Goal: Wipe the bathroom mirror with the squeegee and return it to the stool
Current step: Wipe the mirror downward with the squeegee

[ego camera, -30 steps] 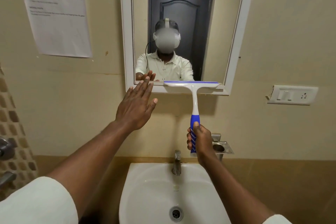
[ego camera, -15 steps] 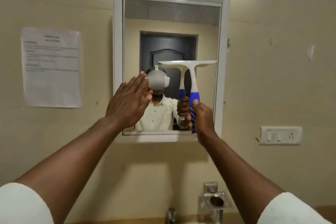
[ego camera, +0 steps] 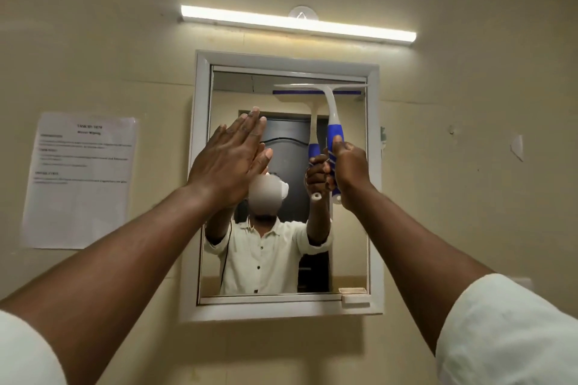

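Observation:
The bathroom mirror [ego camera: 347, 244] hangs on the beige wall in a white frame [ego camera: 200, 184]. My right hand [ego camera: 348, 170] grips the blue handle of a white squeegee [ego camera: 332, 109], held upright. Its blade lies across the top right of the glass, just under the upper frame edge. My left hand [ego camera: 230, 162] is flat with fingers together, palm against the left part of the glass. A person in a white shirt is reflected in the mirror. The stool is out of view.
A lit tube light [ego camera: 297, 23] runs above the mirror. A printed paper sheet [ego camera: 81, 180] is stuck to the wall on the left. A small white ledge [ego camera: 355, 298] sits at the mirror's lower right corner.
My right hand raised the squeegee from the mirror's bottom edge to its top. My left hand rose along the glass, and my view tilted up away from the sink.

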Tool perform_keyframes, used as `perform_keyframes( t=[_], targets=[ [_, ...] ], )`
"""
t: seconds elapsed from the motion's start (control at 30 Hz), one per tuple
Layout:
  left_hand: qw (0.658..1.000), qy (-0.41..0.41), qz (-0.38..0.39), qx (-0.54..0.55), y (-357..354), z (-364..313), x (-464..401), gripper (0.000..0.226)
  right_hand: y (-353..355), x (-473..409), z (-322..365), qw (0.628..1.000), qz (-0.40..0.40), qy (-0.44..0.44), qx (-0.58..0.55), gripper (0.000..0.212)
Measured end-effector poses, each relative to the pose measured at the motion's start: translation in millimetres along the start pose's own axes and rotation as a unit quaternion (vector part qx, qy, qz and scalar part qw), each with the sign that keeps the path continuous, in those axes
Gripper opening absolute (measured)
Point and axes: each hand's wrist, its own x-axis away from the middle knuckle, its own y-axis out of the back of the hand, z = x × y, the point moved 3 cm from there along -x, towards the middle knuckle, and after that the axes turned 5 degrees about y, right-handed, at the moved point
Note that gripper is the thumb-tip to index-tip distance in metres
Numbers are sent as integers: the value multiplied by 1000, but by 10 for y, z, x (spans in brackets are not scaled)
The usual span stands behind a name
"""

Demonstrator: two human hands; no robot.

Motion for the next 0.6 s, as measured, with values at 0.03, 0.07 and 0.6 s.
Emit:
perform_keyframes(
  t=[0.03, 0.07, 0.6],
  targets=[
    [1000, 0, 3, -3, -6, -3, -10, 60, 9, -13, -10, 1000, 0, -3, -2, 42],
    [1000, 0, 5, -5, -15, -4, -13, 60, 16, -24, -20, 1000, -1, -6, -5, 43],
    [1000, 11, 5, -6, -71, 96, 23, 67, -40, -187, 10, 1000, -11, -2, -14, 33]
  ],
)
